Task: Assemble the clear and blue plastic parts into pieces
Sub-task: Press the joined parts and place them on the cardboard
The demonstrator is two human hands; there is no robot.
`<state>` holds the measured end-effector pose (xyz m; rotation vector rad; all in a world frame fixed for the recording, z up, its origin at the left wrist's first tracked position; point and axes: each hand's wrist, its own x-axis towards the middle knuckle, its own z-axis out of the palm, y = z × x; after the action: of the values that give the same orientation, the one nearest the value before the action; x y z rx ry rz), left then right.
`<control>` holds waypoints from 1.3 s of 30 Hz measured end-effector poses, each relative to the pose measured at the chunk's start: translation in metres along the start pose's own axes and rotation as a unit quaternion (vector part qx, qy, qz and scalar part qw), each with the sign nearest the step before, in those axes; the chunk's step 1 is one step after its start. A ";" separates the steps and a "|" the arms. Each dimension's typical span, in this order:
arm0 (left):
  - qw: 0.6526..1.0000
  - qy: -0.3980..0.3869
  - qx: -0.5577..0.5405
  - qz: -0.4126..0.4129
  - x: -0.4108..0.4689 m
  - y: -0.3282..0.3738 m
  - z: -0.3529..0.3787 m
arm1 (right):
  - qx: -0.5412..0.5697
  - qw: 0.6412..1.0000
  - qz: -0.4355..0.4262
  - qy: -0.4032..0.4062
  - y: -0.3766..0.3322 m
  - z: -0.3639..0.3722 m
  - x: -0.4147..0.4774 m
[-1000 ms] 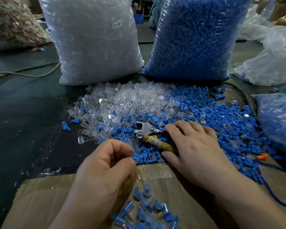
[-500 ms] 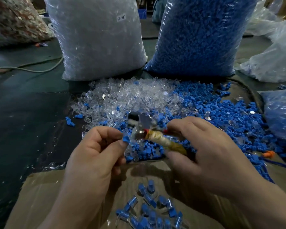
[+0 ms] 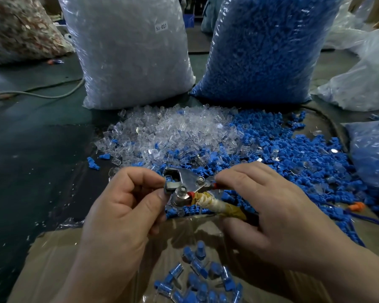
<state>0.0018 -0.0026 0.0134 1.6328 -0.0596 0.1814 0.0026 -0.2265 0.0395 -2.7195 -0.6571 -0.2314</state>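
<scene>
- Head view: the fingers (image 3: 140,178) of the left hand (image 3: 123,206) are curled, forefinger and thumb pinching a small blue part (image 3: 168,178) at the metal head of a press tool (image 3: 184,182). Whether a clear part is already with it is hidden by the fingers.
- The right hand (image 3: 271,215) grips the tool's tape-wrapped handle, fingers curled over and under it.
- A second ago the tool lay on the loose parts under the right hand and the left hand was closed by itself. Now the tool is lifted clear of the pile and the two hands have met at its head.
- That suggests the part is being seated for pressing, so the squeeze looks to be the next move, once the part sits square.
- Below the hands, finished pieces (image 3: 197,278) lie in a small heap on the cardboard sheet (image 3: 53,259), near its front edge.
- Beyond the cardboard's far edge the clear parts (image 3: 173,132) spread to the left and the blue parts (image 3: 293,154) to the right, mixed where they meet.
- Behind them stand a full bag of clear parts (image 3: 129,51) and a full bag of blue parts (image 3: 260,47), so much of the work remains.
</scene>
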 end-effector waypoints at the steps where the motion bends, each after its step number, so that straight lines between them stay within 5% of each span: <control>1: 1.000 0.000 0.002 0.000 -0.001 0.001 0.000 | -0.005 1.000 -0.003 0.005 -0.001 0.000 0.000; 14: 1.000 0.018 -0.011 0.002 -0.002 0.006 0.002 | 0.020 1.000 0.015 -0.004 -0.006 -0.004 0.001; 27: 0.991 -0.031 0.074 -0.107 -0.005 -0.004 0.011 | -0.108 0.982 0.132 -0.087 0.014 0.003 0.021; 32: 0.989 -0.036 0.119 -0.084 -0.010 -0.007 0.017 | -0.082 0.995 0.053 0.025 -0.013 0.003 0.012; 35: 0.989 -0.038 0.139 -0.046 -0.014 -0.008 0.020 | -0.049 0.998 -0.040 0.026 -0.027 0.011 0.008; 39: 0.987 -0.048 0.154 0.008 -0.018 0.001 0.019 | -0.031 0.997 -0.050 0.042 -0.023 0.013 0.007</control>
<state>-0.0148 -0.0232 0.0101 1.9500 -0.1233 0.1280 -0.0013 -0.1998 0.0358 -2.7220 -0.7740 -0.3941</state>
